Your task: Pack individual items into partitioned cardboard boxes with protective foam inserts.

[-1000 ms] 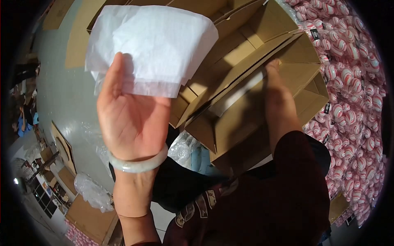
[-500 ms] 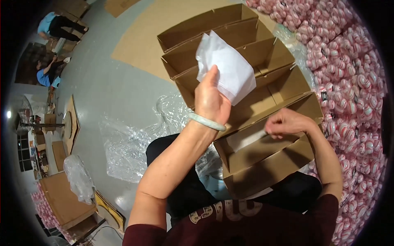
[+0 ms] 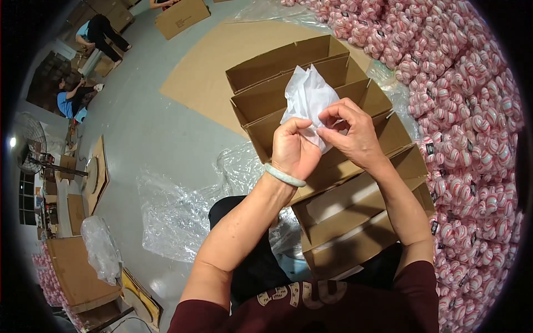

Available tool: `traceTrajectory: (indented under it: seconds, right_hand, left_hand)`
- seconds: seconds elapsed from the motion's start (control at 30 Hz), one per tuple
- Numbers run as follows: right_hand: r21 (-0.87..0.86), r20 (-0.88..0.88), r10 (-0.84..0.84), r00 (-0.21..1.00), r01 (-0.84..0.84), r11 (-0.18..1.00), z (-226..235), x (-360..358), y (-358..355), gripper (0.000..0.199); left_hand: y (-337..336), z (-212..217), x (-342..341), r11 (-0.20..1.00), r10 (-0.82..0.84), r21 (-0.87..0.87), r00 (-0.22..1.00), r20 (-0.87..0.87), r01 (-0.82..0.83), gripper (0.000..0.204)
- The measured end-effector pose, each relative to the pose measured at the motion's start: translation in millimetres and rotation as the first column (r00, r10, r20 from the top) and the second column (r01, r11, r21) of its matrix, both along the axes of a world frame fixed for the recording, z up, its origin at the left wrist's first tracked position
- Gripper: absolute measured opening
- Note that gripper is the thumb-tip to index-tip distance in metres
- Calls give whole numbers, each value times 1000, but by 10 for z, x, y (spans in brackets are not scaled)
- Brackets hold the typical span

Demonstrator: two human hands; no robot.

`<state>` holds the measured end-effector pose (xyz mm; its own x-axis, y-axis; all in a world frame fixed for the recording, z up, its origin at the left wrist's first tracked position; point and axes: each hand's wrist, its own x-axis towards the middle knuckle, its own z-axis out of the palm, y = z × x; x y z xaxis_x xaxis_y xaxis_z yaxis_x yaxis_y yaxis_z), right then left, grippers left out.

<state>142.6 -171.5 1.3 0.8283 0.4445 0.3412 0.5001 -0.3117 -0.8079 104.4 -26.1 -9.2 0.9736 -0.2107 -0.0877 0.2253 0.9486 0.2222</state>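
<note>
From the head camera looking down, both hands met over the row of open cardboard boxes set on the grey floor. The left hand, a pale green bangle on its wrist, had its fingers curled and its thumb pressed against a sheet of white tissue paper. The right hand pinched the same sheet's lower edge between thumb and forefinger. The paper hung crumpled in the air above the second and third boxes, touching nothing but the hands.

To my eye the thin sheet could tear if the two pinches pulled apart too sharply, or slip loose and drop into the wrong box.

I counted one sheet, two hands, one bangle, and about six boxes standing side by side, the nearest ones partly hidden by the arms. A huge heap of pink-and-white striped balls lay on the right, far too many to count. Clear plastic wrap lay crumpled on the floor, and two other people crouched far off at the upper left.
</note>
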Motion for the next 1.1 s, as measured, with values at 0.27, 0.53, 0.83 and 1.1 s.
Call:
traceTrajectory:
  seconds: [0.27,0.53,0.83,1.1]
  right_hand:
    - [95,6,-9,1000,8,995,-63,52,63,10]
    - [485,-595,2,804,357,798,-749,464,-605,7]
    - [79,-844,-211,492,504,860,-2307,1241,-2384,11]
    - [-507,48,-810,584,713,484,-2986,2362,-3794,35]
  left_hand:
    - [-28,-192,49,966,92,244,996,-13,-86,31]
    - [-384,-516,252,897,383,300,909,-163,-324,35]
    - [-645,-402,368,812,532,368,834,-146,-454,47]
    - [-754,-430,451,817,523,376,836,-166,-436,61]
